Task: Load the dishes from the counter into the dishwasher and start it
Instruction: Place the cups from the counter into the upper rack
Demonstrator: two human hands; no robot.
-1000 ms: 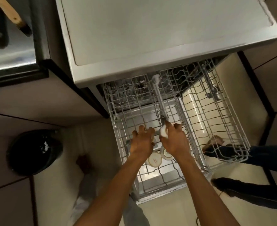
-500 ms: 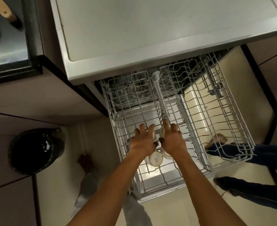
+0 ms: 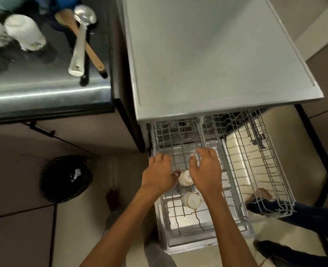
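Dishwasher rack (image 3: 278,209) pulled out, 2 white cups (image 3: 191,201) inside, btm-up

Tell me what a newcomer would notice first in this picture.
Two bare arms reach down the middle, the left hand and right hand spread over the pulled-out dishwasher rack, with white cups sitting in the wire beneath them. Up left, a metal ladle and a wooden spoon lie crossed on the steel counter.

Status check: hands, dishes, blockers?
Left hand, right hand open above upper rack. Far cup, near cup in it. Ladle, wooden spoon on counter, unloaded. No obstruction seen.
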